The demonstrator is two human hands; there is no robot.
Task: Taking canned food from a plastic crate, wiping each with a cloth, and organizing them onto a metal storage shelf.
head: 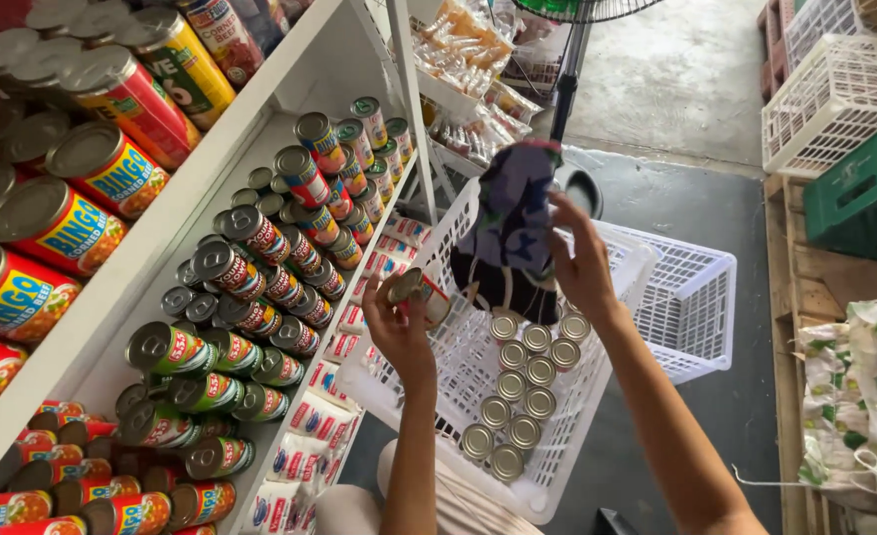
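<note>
**Can in one hand, cloth in the other, over the white crate**

Nearest to us, our left hand (pixel 399 322) is raised with its fingers curled around a small can (pixel 417 293), held on its side so the metal end faces us; it hangs just above the near rim of the white plastic crate (pixel 448 391), level with the shelf edge beside it. Our right hand (pixel 582 266) is lifted higher, fingers pinching a dark patterned cloth (pixel 514 213) by its side so that the cloth hangs down into the crate, its lower end close to the cans there.

In the crate, the remaining small cans (pixel 523 386) stand upright in tight rows along the floor, lids up, which keeps them from rolling. A second white crate (pixel 691 297) lies just behind the first.

To our left, the white shelf (pixel 260 134) carries cans laid on their sides and stacked, ends outward, so they pack closely. Farther off, white and green crates (pixel 840 149) are piled on a wooden pallet.
</note>
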